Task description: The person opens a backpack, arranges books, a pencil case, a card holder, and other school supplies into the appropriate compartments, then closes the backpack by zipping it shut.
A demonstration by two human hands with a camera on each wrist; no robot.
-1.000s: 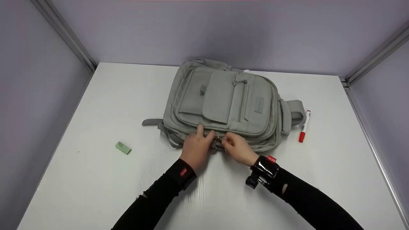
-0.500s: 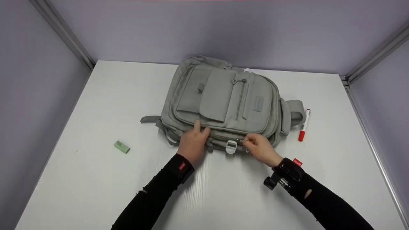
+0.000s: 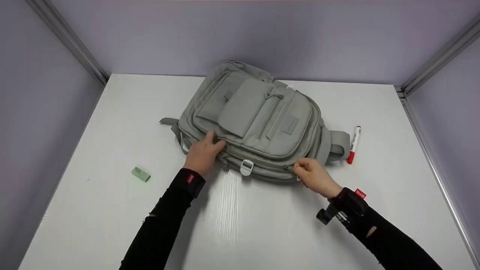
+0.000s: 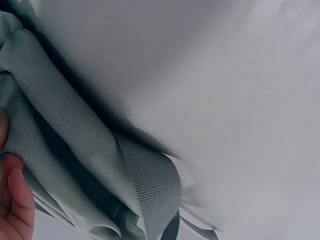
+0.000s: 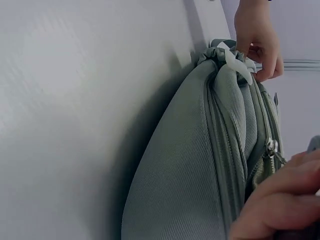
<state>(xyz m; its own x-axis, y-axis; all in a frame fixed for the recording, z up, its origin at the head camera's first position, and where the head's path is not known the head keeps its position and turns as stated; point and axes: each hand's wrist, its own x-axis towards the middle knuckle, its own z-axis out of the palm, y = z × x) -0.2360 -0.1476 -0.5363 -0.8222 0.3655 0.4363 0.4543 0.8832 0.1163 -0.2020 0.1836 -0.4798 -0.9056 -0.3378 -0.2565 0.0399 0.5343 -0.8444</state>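
Note:
A grey backpack [image 3: 240, 108] lies on the table, front pocket side up, its top handle [image 3: 339, 144] toward the right. My left hand [image 3: 203, 153] grips the near side of it, at the left end of the side zipper; the left wrist view shows the curled fingers [image 4: 20, 192] against the fabric. My right hand [image 3: 314, 176] pinches the pull of that zipper near the bag's upper right corner. Its metal slider [image 5: 271, 146] shows beside the fingers in the right wrist view. Between the hands, a white buckle [image 3: 246, 167] hangs on the near side.
A green block [image 3: 141, 174], like an eraser, lies on the white table [image 3: 93, 210] at left. To the right of the handle rests a white marker [image 3: 354, 144] with a red cap. Panels [image 3: 318, 41] enclose the table at the back and both sides.
My right hand has slid the zipper pull rightward along the near side, uncovering the white buckle. My left hand has shifted left, and the backpack has turned slightly, its left end away from me.

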